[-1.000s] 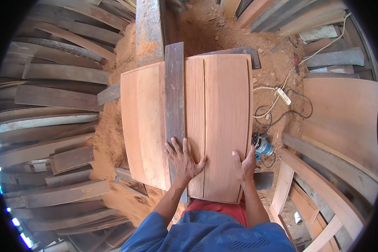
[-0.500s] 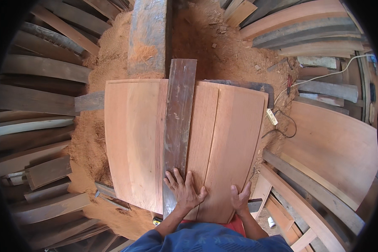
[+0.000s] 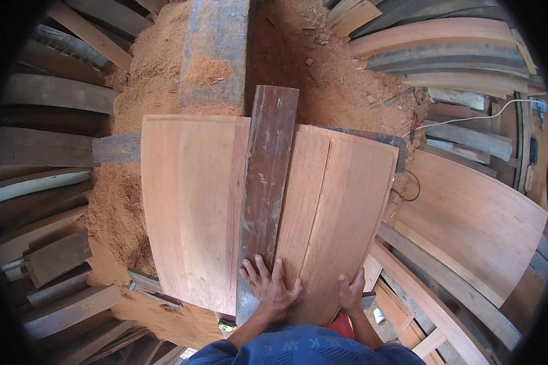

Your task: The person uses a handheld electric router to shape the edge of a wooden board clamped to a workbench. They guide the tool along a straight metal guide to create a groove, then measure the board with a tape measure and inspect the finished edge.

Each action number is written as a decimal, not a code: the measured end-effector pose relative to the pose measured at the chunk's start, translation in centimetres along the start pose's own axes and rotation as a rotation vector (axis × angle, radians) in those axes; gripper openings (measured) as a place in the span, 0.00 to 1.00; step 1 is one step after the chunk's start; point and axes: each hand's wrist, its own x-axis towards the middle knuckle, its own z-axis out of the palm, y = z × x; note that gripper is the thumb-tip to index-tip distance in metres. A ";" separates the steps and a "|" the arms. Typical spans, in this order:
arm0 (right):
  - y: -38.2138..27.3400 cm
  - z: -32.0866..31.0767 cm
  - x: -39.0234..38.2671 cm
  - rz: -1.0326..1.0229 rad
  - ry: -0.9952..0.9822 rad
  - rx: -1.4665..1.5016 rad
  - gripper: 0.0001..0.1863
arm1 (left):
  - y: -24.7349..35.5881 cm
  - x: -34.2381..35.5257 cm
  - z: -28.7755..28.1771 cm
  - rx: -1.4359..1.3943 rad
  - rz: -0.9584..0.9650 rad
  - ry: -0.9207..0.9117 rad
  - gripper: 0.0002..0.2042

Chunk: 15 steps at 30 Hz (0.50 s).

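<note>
A wide reddish wooden panel lies in front of me, with a long groove right of its middle. Along it runs a narrow dark brown board, its far end sticking out past the panel's far edge. My left hand is open, fingers spread, pressing down on the near part of the dark board and the panel beside it. At the near right edge of the panel, my right hand grips with the thumb on top; its other fingers are partly hidden at the side.
A thick sawdust-strewn beam extends beyond the panel. Stacked planks line the left, and more timber lies far right. Another panel and a wooden frame lie at right. A yellow tape measure sits near my left forearm.
The panel and dark board have shifted slightly right and turned a little clockwise, both hands staying on them. The pale power strip beside the panel's right edge is now hidden. My view has shifted slightly.
</note>
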 end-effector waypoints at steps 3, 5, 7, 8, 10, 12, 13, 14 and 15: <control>-1.4 0.1 1.0 0.013 -0.005 0.027 0.40 | 0.5 0.8 -0.2 0.004 -0.030 0.009 0.47; -2.7 0.5 1.2 -0.027 0.027 0.053 0.37 | 0.5 1.0 -0.1 0.018 -0.023 0.026 0.46; -1.9 0.5 1.3 -0.056 0.032 0.035 0.34 | 0.5 1.0 -0.1 0.025 -0.024 0.029 0.46; -1.3 0.6 1.3 -0.071 0.035 0.026 0.33 | 0.5 1.0 0.0 0.025 -0.028 0.027 0.46; -1.2 0.9 1.5 -0.089 0.062 0.033 0.32 | 0.6 1.1 -0.2 0.029 -0.034 0.016 0.46; -1.1 0.9 1.4 -0.122 0.090 0.034 0.31 | 0.8 1.2 -0.5 0.030 -0.036 -0.002 0.46; -1.2 0.9 1.6 -0.145 0.106 0.030 0.30 | 0.8 1.3 -0.5 0.029 -0.023 0.014 0.46; -1.4 1.0 1.7 -0.171 0.121 0.028 0.30 | 0.8 1.3 -0.4 0.029 -0.009 0.033 0.47; -1.6 1.1 1.7 -0.182 0.127 0.037 0.30 | 0.7 1.3 -0.3 0.029 0.001 0.049 0.47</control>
